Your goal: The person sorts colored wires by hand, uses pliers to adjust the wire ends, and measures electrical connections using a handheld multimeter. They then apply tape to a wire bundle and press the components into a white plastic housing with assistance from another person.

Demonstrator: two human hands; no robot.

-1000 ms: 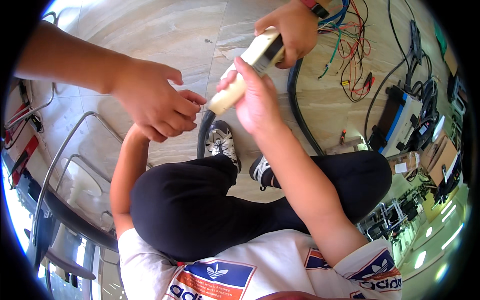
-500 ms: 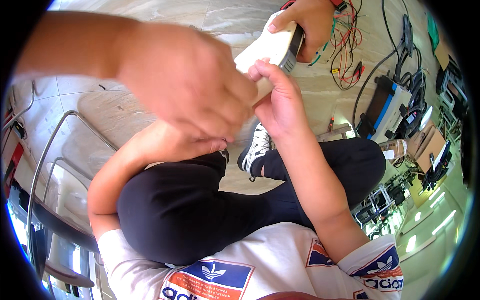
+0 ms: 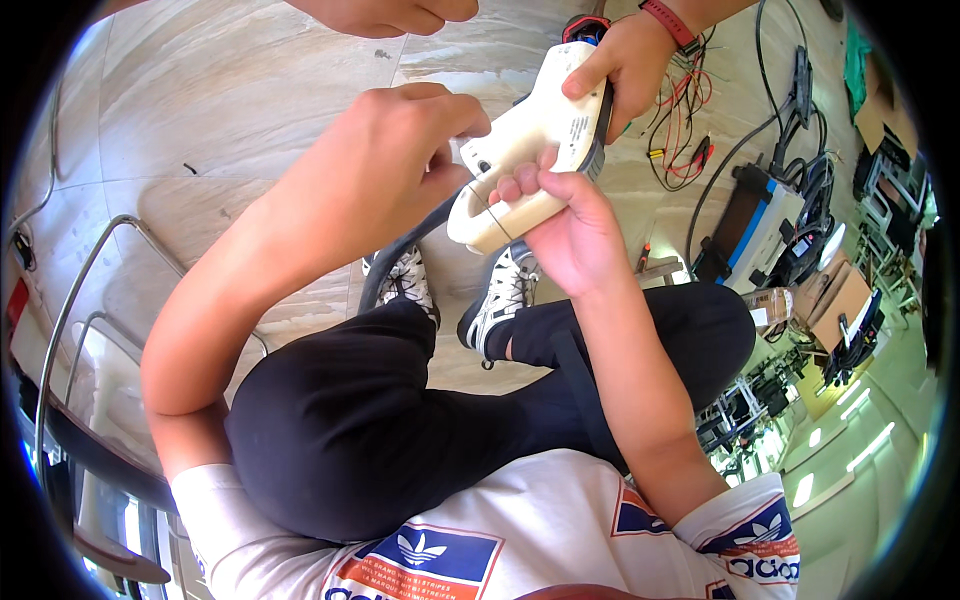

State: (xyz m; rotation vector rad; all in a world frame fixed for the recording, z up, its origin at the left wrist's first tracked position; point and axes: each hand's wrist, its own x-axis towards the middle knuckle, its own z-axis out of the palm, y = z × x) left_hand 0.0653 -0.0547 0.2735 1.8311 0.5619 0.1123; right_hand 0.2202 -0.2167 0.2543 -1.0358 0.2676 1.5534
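A cream plastic handle housing [image 3: 545, 115] with a loop-shaped grip and a dark edge is held over the floor. My right hand [image 3: 560, 220] has its fingers wrapped through the loop. At the loop's left side, my left hand [image 3: 400, 160] is closed with thumb and forefinger curled; what it pinches, if anything, I cannot make out. A thin dark line runs across the loop beside my left thumb. Another person's hand [image 3: 630, 65], with a red wristband, grips the upper end of the housing. That end shows dark and red parts. Below my left hand a thick black cable [image 3: 405, 240] hangs down.
Another person's hand [image 3: 400, 12] shows at the top edge. Red and black wires [image 3: 680, 140] lie on the floor at right, near a blue-and-grey box [image 3: 750, 225] with cables. A cardboard box [image 3: 835, 300] stands beyond. A metal-framed chair [image 3: 65, 330] is at left.
The other person's hand that covered the housing has drawn away to the top edge. My left hand has risen from near my knee to the loop. More of the housing now shows.
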